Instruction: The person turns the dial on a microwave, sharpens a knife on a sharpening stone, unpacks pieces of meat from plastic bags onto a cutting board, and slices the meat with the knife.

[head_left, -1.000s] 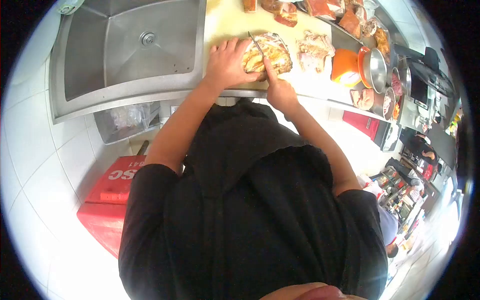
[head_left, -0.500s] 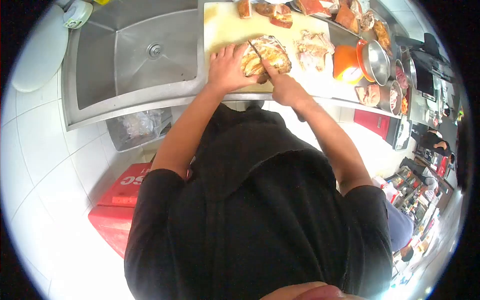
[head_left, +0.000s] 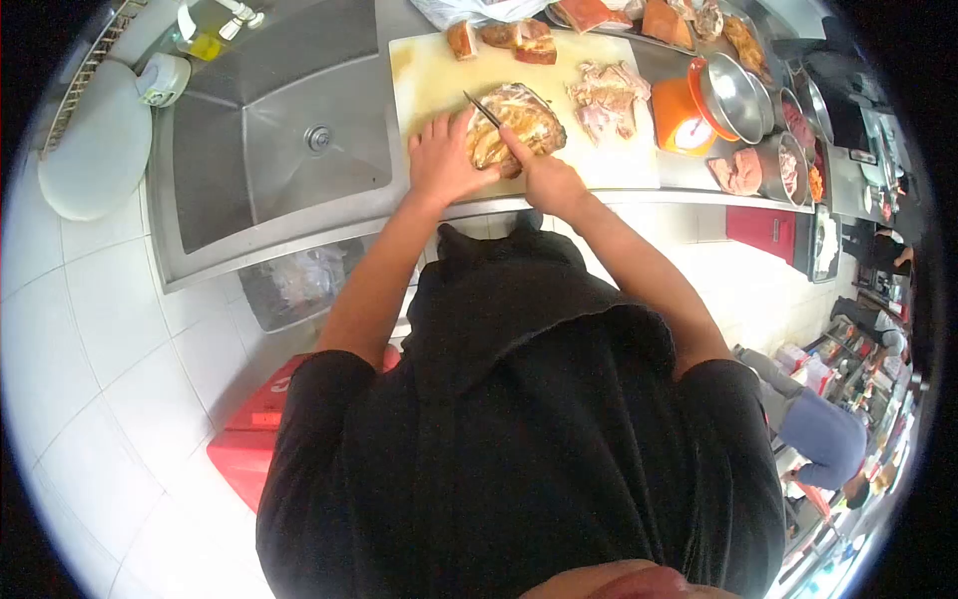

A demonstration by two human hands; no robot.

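A large browned piece of cooked meat (head_left: 534,118) lies on a pale cutting board (head_left: 424,85). My left hand (head_left: 441,165) grips its left side, fingers at the edge and thumb along the near side. In my right hand (head_left: 554,187) is a knife (head_left: 483,109), its blade slanting across the meat's top with the tip past the far left edge. My right index finger stretches along the knife. How deep the blade sits, I cannot tell. Smaller meat chunks (head_left: 517,37) rest at the board's far edge, and paler meat scraps (head_left: 609,98) lie to the right.
A steel sink (head_left: 274,120) adjoins the board on the left. To the right stand an orange scale (head_left: 679,115) with a metal bowl (head_left: 733,95), a pink meat piece (head_left: 736,172) and several bowls. A tray of meat (head_left: 666,27) is behind. Another person (head_left: 823,434) bends at lower right.
The view has shifted slightly, showing more of the tap side. The knife has slid away from me and leftward, its tip now beyond the meat. My left hand still holds the meat.
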